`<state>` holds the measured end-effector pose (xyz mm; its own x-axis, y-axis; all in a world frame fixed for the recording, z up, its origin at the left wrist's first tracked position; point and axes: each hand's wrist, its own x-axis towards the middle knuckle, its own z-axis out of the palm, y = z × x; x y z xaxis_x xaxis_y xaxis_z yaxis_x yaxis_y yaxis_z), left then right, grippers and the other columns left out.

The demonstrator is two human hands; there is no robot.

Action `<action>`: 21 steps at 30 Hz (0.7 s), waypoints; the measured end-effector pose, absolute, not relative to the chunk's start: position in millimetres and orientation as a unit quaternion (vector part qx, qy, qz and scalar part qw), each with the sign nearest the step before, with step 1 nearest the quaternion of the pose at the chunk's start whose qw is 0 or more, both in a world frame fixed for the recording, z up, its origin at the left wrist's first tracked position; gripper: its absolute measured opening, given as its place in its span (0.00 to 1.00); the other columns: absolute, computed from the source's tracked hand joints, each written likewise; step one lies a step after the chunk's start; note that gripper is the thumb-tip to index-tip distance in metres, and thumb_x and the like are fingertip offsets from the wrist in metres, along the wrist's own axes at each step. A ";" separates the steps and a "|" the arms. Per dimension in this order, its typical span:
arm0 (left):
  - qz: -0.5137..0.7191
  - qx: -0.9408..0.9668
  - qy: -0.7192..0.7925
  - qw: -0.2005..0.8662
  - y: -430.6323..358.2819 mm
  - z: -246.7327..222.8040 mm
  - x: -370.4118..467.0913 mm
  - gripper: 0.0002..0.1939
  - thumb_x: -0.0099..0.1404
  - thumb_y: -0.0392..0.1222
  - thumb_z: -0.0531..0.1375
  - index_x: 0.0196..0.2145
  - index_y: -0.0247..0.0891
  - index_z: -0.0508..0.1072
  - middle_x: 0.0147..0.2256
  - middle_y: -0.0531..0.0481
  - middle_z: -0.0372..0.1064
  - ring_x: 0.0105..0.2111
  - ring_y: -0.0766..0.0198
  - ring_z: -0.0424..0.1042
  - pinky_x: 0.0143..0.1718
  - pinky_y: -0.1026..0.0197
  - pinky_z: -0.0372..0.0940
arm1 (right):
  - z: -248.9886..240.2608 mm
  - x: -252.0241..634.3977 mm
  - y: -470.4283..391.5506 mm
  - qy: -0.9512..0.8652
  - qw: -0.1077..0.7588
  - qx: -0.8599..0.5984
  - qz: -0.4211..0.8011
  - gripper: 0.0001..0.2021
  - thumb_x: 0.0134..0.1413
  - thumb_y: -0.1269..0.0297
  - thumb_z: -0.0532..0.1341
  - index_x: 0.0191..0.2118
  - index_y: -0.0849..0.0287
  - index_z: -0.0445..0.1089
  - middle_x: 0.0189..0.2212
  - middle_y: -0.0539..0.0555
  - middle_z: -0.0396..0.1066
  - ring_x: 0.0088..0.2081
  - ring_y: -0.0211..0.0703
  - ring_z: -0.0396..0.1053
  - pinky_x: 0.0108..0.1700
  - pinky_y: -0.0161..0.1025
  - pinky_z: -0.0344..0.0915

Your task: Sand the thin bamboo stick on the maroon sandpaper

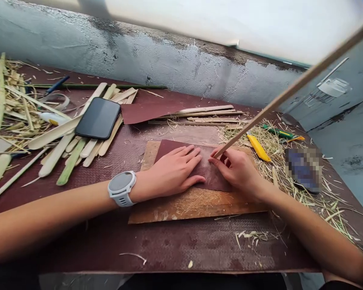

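Grubby grey concrete wall behind, and a dark reddish-brown worktop that's pretty much buried in bamboo shavings and straw on both sides. In the middle sits a worn wooden board with a sheet of maroon sandpaper on top. Left hand, smartwatch on the wrist, lies flat with fingers spread out and unclenched, pinning the sandpaper down. Right hand has its fingers pinched around the bottom end of a long thin bamboo stick, tip resting on the sandpaper, the rest angling up to the top right. My guess is that stick is light and a bit springy, easy to snap if leaned on, so holding low near the tip looks sensible. Off to the left: a pile of flat bamboo slats with a black phone lying on them. Right of the board, a yellow utility knife.
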<state>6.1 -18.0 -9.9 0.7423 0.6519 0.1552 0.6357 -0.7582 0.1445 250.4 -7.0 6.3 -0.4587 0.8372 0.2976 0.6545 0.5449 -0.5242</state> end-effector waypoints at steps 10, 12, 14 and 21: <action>0.109 0.935 0.336 0.030 -17.9 -11.3 5.3 0.38 0.78 0.63 0.50 0.66 0.24 0.65 0.69 0.29 0.59 0.71 0.41 0.58 0.72 0.45 0.54 | 25.4 254.5 -16.4 -0.876 0.116 -0.467 0.046 0.06 0.67 0.66 0.58 0.41 0.60 0.71 0.36 0.59 0.78 0.36 0.49 0.75 0.38 0.42 0.64; 0.112 0.935 0.335 0.029 -17.6 -11.7 4.8 0.38 0.78 0.64 0.49 0.66 0.24 0.65 0.69 0.29 0.59 0.71 0.40 0.58 0.72 0.45 0.54 | 34.8 257.3 -20.4 -0.871 0.060 -0.486 0.023 0.05 0.67 0.66 0.59 0.39 0.60 0.71 0.35 0.59 0.78 0.35 0.50 0.75 0.36 0.42 0.62; 0.116 0.934 0.336 0.028 -17.4 -12.4 4.6 0.38 0.78 0.64 0.49 0.66 0.25 0.65 0.69 0.29 0.59 0.71 0.41 0.58 0.72 0.45 0.54 | 41.7 259.1 -22.8 -0.868 0.028 -0.495 0.016 0.05 0.66 0.66 0.59 0.38 0.59 0.71 0.36 0.58 0.78 0.36 0.50 0.75 0.36 0.42 0.60; 0.113 0.934 0.339 0.026 -17.7 -12.4 5.1 0.37 0.78 0.63 0.50 0.66 0.26 0.67 0.69 0.30 0.60 0.70 0.42 0.59 0.71 0.45 0.55 | 38.7 259.0 -15.7 -0.859 0.109 -0.492 0.093 0.05 0.65 0.64 0.62 0.39 0.58 0.75 0.34 0.54 0.78 0.34 0.45 0.74 0.37 0.40 0.61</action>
<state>5.1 -17.7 -12.4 0.7451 0.6381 0.1941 0.6265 -0.7694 0.1244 259.0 -15.7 38.7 -0.4927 0.8650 0.0954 0.8244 0.4990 -0.2672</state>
